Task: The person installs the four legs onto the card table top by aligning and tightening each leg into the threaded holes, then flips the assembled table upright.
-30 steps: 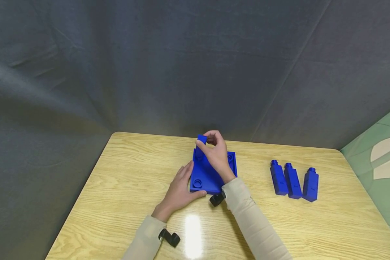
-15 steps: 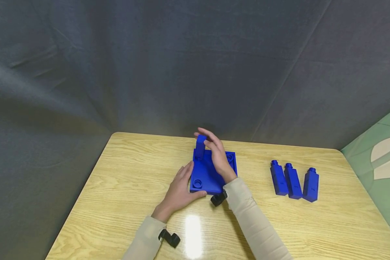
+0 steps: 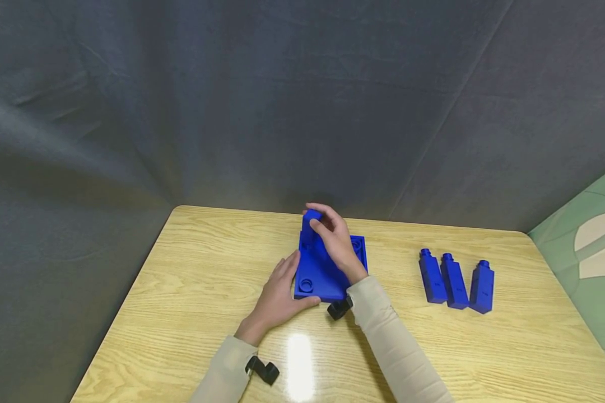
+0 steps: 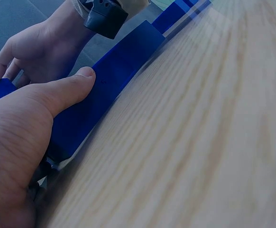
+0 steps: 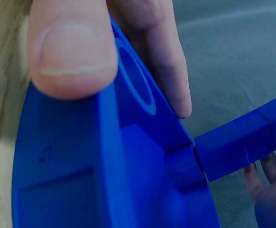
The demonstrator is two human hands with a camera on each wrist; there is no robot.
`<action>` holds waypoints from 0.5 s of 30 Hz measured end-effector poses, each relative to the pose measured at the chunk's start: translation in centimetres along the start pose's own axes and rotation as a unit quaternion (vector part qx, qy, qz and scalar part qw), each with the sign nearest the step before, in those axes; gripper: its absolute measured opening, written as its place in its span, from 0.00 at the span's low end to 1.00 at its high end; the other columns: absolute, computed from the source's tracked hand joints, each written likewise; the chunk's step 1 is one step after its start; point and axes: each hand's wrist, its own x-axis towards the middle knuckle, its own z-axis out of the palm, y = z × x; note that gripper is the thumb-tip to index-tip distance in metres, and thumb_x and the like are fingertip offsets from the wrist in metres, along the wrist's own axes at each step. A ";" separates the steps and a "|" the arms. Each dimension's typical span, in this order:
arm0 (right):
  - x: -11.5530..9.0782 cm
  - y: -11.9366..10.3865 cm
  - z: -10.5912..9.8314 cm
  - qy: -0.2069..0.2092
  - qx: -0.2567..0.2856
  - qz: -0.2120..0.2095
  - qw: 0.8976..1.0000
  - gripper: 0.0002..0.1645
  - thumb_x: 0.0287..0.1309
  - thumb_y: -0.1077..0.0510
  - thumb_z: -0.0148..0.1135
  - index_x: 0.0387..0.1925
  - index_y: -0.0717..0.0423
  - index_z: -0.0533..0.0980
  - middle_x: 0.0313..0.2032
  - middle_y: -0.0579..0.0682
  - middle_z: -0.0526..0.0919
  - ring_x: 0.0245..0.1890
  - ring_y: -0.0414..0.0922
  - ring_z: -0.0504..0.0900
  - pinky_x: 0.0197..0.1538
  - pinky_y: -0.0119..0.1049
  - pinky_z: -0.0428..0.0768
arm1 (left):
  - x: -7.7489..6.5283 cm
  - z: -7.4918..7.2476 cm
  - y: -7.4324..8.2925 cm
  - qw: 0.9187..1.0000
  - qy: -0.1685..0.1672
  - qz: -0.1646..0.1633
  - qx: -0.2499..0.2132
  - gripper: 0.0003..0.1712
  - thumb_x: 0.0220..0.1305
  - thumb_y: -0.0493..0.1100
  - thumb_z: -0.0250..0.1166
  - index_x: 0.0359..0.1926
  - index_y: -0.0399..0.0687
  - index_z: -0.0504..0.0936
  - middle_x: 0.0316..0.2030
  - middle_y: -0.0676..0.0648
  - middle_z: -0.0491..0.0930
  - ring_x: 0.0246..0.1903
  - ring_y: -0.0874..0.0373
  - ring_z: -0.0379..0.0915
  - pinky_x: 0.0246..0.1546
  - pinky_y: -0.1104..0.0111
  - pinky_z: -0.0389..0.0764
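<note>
A blue square plate (image 3: 320,274) with a raised rim and round corner sockets (image 3: 306,285) lies on the table. My left hand (image 3: 277,296) holds its near left corner, thumb along the front wall and fingers along the left side. At the far left corner a blue square post (image 3: 306,226) stands upright on the plate. My right hand (image 3: 339,243) grips this post near its top, thumb on the near face and fingers behind. In the right wrist view the post (image 5: 242,140) meets the plate at a round collar; the left thumb (image 5: 74,61) covers part of the wall.
Three more blue posts (image 3: 455,281) with round necks lie to the right on the wooden table (image 3: 191,291). A dark curtain (image 3: 302,106) hangs behind the table's back edge. Black wrist cameras (image 3: 263,369) sit on both sleeves.
The right hand has loosened its fingers from the post, moved them around it, and taken hold again. The post stays upright at the same corner. The left hand has not moved.
</note>
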 end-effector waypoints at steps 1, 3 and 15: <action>0.0 0.0 0.0 0.006 -0.013 -0.001 1.000 0.23 0.81 0.66 0.60 0.72 0.66 0.78 0.67 0.73 0.81 0.63 0.51 0.85 0.67 0.33 0.80 | 0.0 0.0 0.0 1.000 0.000 -0.001 -0.001 0.69 0.65 0.67 0.79 0.91 0.44 0.49 0.89 0.44 0.51 0.88 0.39 0.43 0.86 0.42 0.51; 0.0 0.1 0.1 0.017 -0.038 -0.001 0.999 0.23 0.79 0.65 0.64 0.71 0.64 0.79 0.65 0.68 0.83 0.58 0.45 0.85 0.65 0.35 0.80 | -0.1 0.0 0.0 1.000 0.001 -0.002 -0.003 0.69 0.65 0.67 0.79 0.91 0.45 0.49 0.89 0.44 0.51 0.88 0.38 0.43 0.86 0.41 0.51; -0.1 0.0 0.6 0.087 -0.108 0.006 0.990 0.19 0.73 0.57 0.76 0.58 0.60 0.80 0.51 0.63 0.86 0.51 0.59 0.85 0.64 0.59 0.82 | 0.0 0.1 -0.1 1.000 0.000 -0.004 0.002 0.69 0.65 0.68 0.78 0.91 0.46 0.49 0.89 0.44 0.51 0.88 0.37 0.43 0.85 0.39 0.53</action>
